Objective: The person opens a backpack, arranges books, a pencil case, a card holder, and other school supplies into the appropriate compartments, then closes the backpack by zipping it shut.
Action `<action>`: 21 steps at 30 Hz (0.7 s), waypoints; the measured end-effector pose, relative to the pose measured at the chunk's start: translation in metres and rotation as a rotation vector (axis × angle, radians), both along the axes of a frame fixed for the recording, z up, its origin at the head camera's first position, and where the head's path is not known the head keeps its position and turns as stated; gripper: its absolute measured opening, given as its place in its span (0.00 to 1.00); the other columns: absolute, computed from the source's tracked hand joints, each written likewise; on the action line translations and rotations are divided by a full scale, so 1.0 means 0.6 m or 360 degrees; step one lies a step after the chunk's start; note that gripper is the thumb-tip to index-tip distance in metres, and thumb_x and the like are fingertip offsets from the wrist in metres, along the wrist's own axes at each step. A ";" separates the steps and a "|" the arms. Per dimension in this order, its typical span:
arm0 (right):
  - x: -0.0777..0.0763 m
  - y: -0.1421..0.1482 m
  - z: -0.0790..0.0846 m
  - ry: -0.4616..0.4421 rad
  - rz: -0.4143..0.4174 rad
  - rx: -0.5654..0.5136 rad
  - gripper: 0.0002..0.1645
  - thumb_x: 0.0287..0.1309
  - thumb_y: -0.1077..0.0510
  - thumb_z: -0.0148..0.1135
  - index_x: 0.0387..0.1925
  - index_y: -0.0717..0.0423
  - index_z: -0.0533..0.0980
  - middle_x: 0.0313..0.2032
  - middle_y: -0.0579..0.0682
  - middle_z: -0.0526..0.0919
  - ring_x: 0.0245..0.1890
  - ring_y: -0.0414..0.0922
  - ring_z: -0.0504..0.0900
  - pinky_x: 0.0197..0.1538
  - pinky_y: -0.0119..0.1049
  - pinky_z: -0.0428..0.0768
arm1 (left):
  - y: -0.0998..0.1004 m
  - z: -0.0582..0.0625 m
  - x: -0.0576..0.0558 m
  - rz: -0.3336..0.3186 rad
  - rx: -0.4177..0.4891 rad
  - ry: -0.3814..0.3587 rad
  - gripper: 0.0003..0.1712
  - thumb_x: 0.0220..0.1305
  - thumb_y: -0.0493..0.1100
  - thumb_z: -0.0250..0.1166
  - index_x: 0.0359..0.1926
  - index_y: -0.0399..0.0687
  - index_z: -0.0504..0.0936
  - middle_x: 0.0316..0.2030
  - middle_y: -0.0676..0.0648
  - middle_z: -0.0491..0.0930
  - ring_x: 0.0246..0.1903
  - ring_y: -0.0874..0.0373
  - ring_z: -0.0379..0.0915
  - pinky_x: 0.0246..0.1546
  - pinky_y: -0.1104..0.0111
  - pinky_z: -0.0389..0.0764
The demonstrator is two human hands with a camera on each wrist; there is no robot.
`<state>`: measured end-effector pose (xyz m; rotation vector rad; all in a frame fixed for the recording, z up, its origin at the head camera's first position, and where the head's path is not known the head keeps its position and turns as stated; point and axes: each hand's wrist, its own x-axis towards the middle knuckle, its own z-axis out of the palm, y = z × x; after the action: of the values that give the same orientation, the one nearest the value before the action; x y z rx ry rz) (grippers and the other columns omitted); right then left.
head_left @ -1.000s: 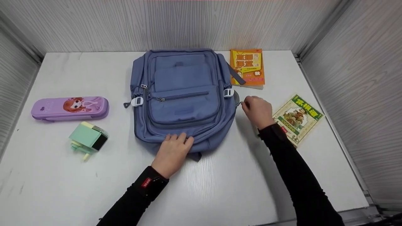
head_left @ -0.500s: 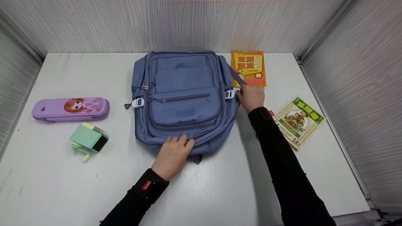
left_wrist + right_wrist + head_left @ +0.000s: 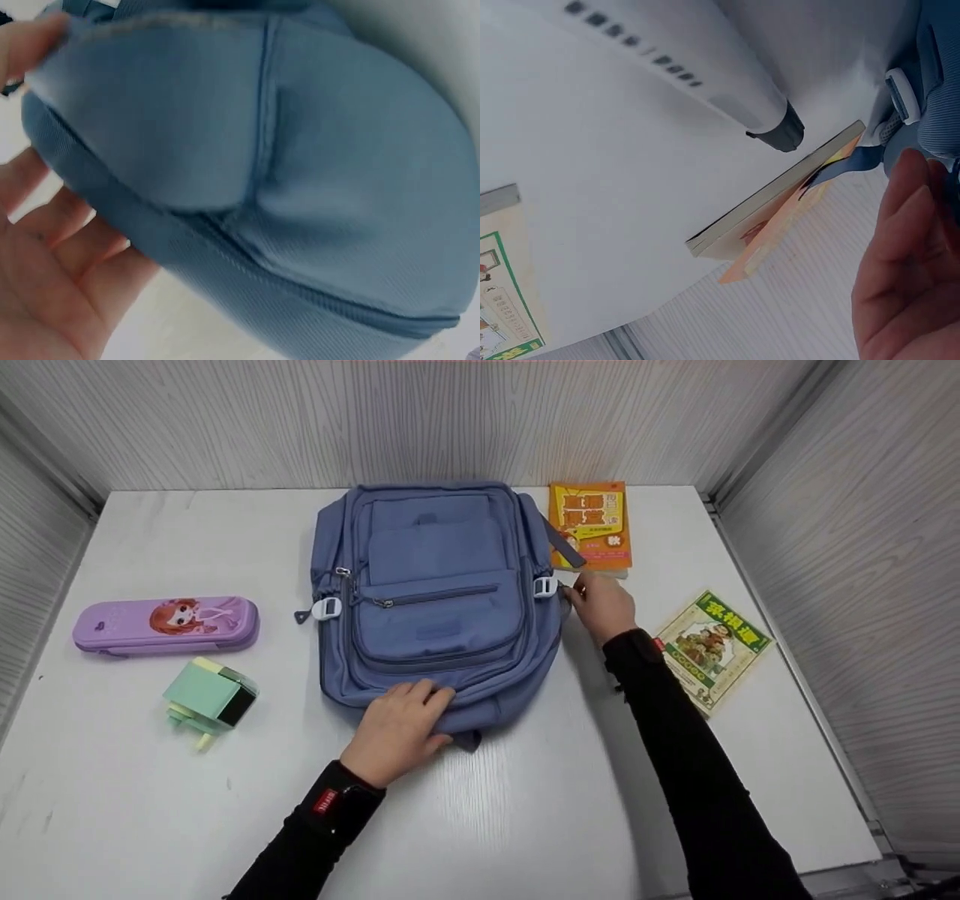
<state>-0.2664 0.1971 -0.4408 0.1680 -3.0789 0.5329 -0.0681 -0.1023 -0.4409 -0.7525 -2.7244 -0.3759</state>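
A blue backpack (image 3: 431, 634) lies on the white table, front pockets up. My left hand (image 3: 396, 733) grips its near bottom edge; in the left wrist view the thumb (image 3: 34, 45) lies on one side of the fabric and the fingers (image 3: 90, 240) on the other. At the bag's right side, just below a white buckle (image 3: 545, 587), my right hand (image 3: 606, 606) pinches a zipper pull with curled fingers. Those fingers mostly hide the pull. In the right wrist view the right hand (image 3: 907, 277) is beside the bag's edge, near a dark strap (image 3: 847, 165).
An orange book (image 3: 592, 525) lies behind the right hand, a green-bordered book (image 3: 712, 652) to its right. A purple pencil case (image 3: 165, 626) and a mint-green pencil sharpener (image 3: 210, 694) lie left. A white tube with a dark cap (image 3: 705, 67) shows in the right wrist view.
The right hand has moved up along the bag's right side, then slightly back toward me. The left hand has shifted a little left, and its thumb now shows. The backpack stays in place.
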 end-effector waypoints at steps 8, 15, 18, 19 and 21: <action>0.033 0.068 -0.003 -0.0095 -0.0049 -0.0113 0.25 0.71 0.49 0.54 0.59 0.65 0.73 0.45 0.66 0.83 0.43 0.60 0.82 0.46 0.53 0.78 | -0.023 0.005 -0.005 0.0062 0.0136 -0.0154 0.20 0.60 0.42 0.71 0.53 0.45 0.81 0.44 0.45 0.84 0.45 0.47 0.83 0.48 0.55 0.83; 0.059 0.188 -0.015 -0.0067 -0.0489 -0.0281 0.31 0.70 0.54 0.52 0.65 0.73 0.66 0.57 0.75 0.74 0.56 0.67 0.75 0.60 0.58 0.73 | -0.041 -0.002 -0.007 0.0100 0.0166 -0.0043 0.15 0.58 0.37 0.71 0.47 0.41 0.82 0.40 0.43 0.83 0.42 0.46 0.82 0.45 0.55 0.82; 0.072 0.236 -0.014 -0.0205 -0.0755 -0.0284 0.36 0.69 0.50 0.51 0.68 0.73 0.61 0.63 0.77 0.68 0.64 0.71 0.68 0.65 0.62 0.69 | -0.052 0.002 -0.009 0.0130 0.0151 -0.0052 0.14 0.56 0.34 0.71 0.44 0.39 0.82 0.38 0.42 0.82 0.39 0.46 0.81 0.41 0.56 0.82; 0.077 0.250 -0.013 -0.0280 -0.0830 -0.0273 0.39 0.69 0.49 0.50 0.69 0.73 0.58 0.65 0.78 0.64 0.65 0.73 0.65 0.66 0.64 0.67 | -0.056 0.004 -0.009 0.0139 0.0145 -0.0060 0.13 0.55 0.34 0.72 0.43 0.38 0.82 0.37 0.42 0.82 0.38 0.46 0.81 0.39 0.56 0.82; 0.087 0.273 -0.014 -0.0436 -0.0946 -0.0231 0.45 0.69 0.44 0.49 0.72 0.73 0.52 0.68 0.81 0.57 0.68 0.76 0.59 0.68 0.67 0.63 | -0.063 0.009 -0.011 0.0153 0.0133 -0.0074 0.12 0.54 0.33 0.72 0.41 0.38 0.83 0.35 0.42 0.82 0.36 0.45 0.81 0.37 0.56 0.82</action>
<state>-0.2140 0.3607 -0.4489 -0.8555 -3.0774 0.7792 -0.0750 -0.1398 -0.4355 -0.5959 -2.7565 -0.4876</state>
